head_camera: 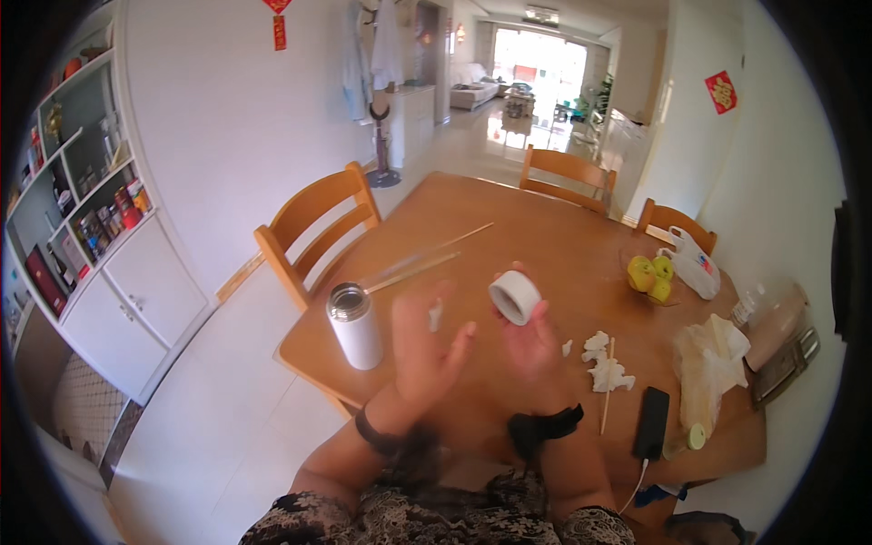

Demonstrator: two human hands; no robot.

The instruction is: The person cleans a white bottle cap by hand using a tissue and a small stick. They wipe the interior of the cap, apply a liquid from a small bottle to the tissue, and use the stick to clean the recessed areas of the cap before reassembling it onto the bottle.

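Observation:
My right hand (530, 340) grips a white round cap (516, 297), its hollow side turned toward the left. My left hand (426, 347) is blurred and holds nothing, its thumb apart from the fingers, above the wooden table (477, 197). To its left a white vacuum flask (357, 337) stands upright and uncapped, showing a metal rim and mouth. Beyond the flask lie two thin sticks, one farther back (470, 235) and one nearer (415, 271). A small white scrap (434, 315) lies beside my left fingers.
Crumpled tissues (608, 371) lie right of my hands with a thin wooden stick (608, 395). Farther right are a black phone (651, 422) on a white cable, a clear plastic bag (705, 371), apples (650, 274) and a white carrier bag (695, 269). A wooden chair (317, 231) stands at left.

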